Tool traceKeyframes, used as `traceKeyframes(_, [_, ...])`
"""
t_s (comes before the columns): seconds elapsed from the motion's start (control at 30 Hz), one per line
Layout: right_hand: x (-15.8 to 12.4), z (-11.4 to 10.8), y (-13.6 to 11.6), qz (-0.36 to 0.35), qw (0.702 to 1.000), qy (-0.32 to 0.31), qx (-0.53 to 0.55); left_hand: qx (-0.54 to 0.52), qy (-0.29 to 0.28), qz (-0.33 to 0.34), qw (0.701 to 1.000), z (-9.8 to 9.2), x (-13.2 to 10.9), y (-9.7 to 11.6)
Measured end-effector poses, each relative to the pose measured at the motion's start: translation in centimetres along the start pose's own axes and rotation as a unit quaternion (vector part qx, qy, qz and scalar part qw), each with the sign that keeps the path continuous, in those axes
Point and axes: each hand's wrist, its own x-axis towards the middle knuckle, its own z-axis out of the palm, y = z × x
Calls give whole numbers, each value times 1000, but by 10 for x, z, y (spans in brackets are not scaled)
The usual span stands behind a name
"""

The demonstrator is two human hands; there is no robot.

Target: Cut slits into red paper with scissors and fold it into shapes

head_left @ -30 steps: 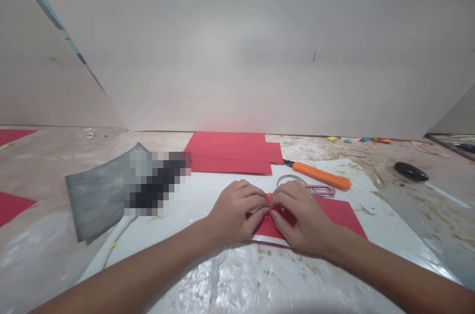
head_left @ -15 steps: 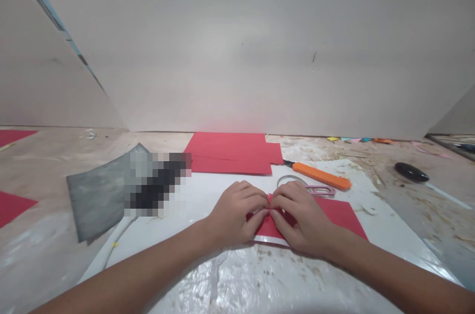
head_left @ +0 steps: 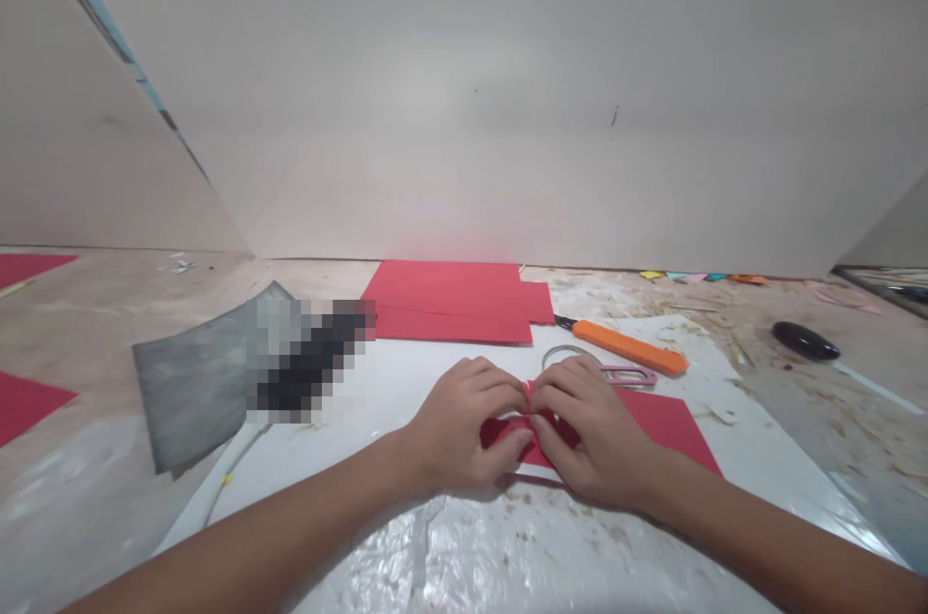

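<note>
A strip of red paper point(head_left: 674, 425) with a white lower edge lies on a white sheet point(head_left: 391, 382), under both my hands. My left hand point(head_left: 471, 425) is curled over its left part, fingertips on the paper and thumb a little apart from them. Beside it, my right hand point(head_left: 591, 425) pinches the paper near the middle, its fingertips meeting those of my left hand. The exact spot they pinch is mostly hidden by the fingers. Just beyond my right hand lie a pink slotted holder point(head_left: 629, 376) and a thin metal ring point(head_left: 569, 349).
An orange utility knife point(head_left: 630, 348) lies behind the hands, near larger red paper point(head_left: 449, 300) by the wall. At left are a grey sheet point(head_left: 192, 392) and a pixelated dark thing point(head_left: 311, 363). A black oval object point(head_left: 804, 340) sits at right among scraps.
My left thumb has shifted slightly right and down, away from its fingertips. My right hand stays almost in place on the red paper.
</note>
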Motion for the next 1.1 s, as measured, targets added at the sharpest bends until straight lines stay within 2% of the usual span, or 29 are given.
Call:
traceKeyframes(0.23, [0, 0, 0, 1, 1000, -20, -1, 25, -8, -5, 1000, 2, -1, -2])
traceKeyframes(0.53, [0, 0, 0, -5, 1000, -15, -6, 35, 3, -15, 999, 4, -1, -4])
traceKeyframes(0.8, [0, 1, 0, -5, 1000, -12, -10, 16, 23, 10, 1000, 4, -1, -3])
traceKeyframes(1.1, [1, -1, 1, -8, 1000, -17, 6, 6, 1, 15, 1000, 5, -2, -4])
